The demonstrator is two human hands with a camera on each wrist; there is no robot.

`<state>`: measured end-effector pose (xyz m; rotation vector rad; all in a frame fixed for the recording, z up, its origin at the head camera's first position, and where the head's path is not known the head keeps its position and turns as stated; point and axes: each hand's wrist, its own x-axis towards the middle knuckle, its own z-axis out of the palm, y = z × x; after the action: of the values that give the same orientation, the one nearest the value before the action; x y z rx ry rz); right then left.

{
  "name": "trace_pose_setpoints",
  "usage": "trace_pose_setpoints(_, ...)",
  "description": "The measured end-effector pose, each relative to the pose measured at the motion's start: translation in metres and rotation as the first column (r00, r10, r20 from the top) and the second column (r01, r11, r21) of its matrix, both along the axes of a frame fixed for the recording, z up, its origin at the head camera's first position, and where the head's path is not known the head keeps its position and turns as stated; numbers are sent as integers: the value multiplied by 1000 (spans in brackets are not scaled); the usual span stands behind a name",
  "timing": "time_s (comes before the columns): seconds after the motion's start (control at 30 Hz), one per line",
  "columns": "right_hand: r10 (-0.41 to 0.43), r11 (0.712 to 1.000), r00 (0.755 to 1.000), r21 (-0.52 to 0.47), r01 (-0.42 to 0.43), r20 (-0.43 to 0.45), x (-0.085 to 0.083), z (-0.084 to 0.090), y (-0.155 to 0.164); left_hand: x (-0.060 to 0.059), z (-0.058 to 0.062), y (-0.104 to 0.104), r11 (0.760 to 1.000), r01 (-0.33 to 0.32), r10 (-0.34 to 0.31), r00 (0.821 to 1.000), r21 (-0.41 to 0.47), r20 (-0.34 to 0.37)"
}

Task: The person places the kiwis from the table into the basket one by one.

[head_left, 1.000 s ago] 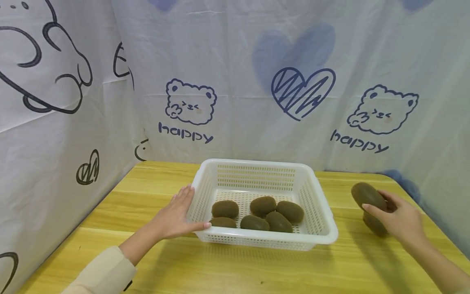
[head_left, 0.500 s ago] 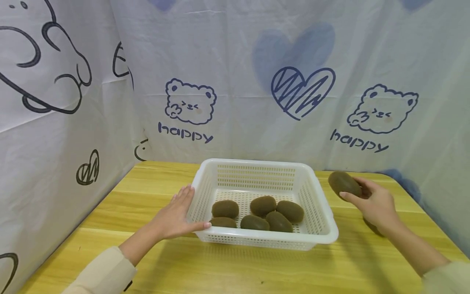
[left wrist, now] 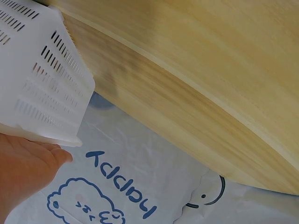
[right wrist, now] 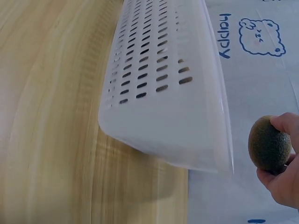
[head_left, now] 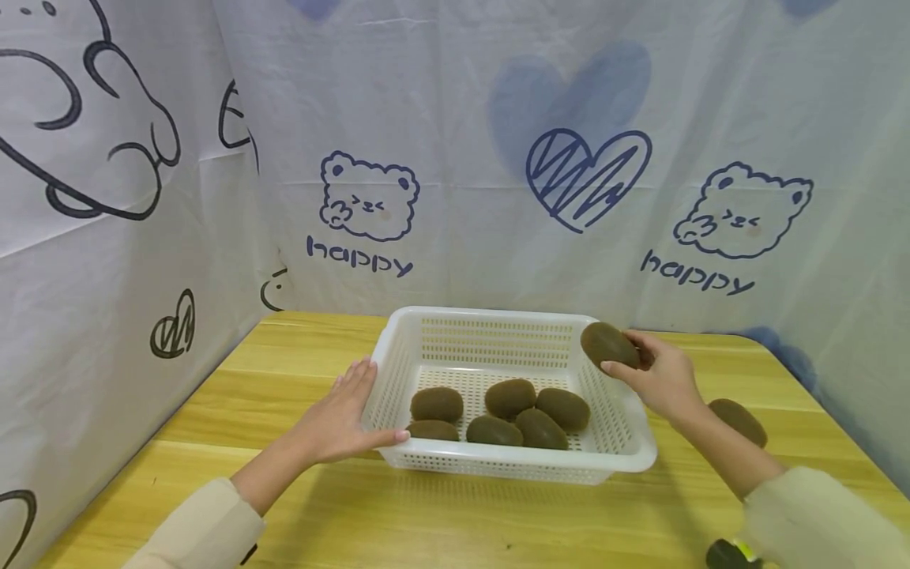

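My right hand [head_left: 663, 378] grips a brown kiwi [head_left: 608, 345] by its right end, over the right rim of a white perforated plastic basket [head_left: 498, 457]. In the right wrist view the kiwi [right wrist: 269, 143] shows between thumb and fingers, higher than the basket rim [right wrist: 219, 93]. My left hand [head_left: 340, 419] rests against the basket's left side, fingers extended along the wall and thumb on the front rim. The left wrist view shows that hand [left wrist: 30, 165] at the rim. Several kiwis [head_left: 509, 399] lie in the basket, mostly toward the front.
Another kiwi [head_left: 739, 420] lies on the wooden table [head_left: 341, 514] to the right of the basket, partly behind the right forearm. A dark object with a yellow-green patch [head_left: 732, 555] shows by the right sleeve. Printed white cloth [head_left: 469, 261] hangs behind and at the left.
My right hand has carried the kiwi left from the table's right side to above the basket's right rim, uncovering the kiwi left on the table. The left hand and basket have stayed put.
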<state>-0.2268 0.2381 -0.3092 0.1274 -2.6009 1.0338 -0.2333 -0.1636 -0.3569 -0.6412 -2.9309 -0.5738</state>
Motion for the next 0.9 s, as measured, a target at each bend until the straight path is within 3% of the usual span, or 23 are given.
trace_pose_setpoints(0.47, 158, 987, 987, 17, -158, 17, -22, -18, -37, 2, -1, 0, 1000, 0, 1, 1000, 10, -10)
trace_pose_setpoints(0.9, 276, 935, 961, 228, -271, 8, -47, -38, -54, 4, -2, 1, 1000, -2, 2, 1000, 13, 2)
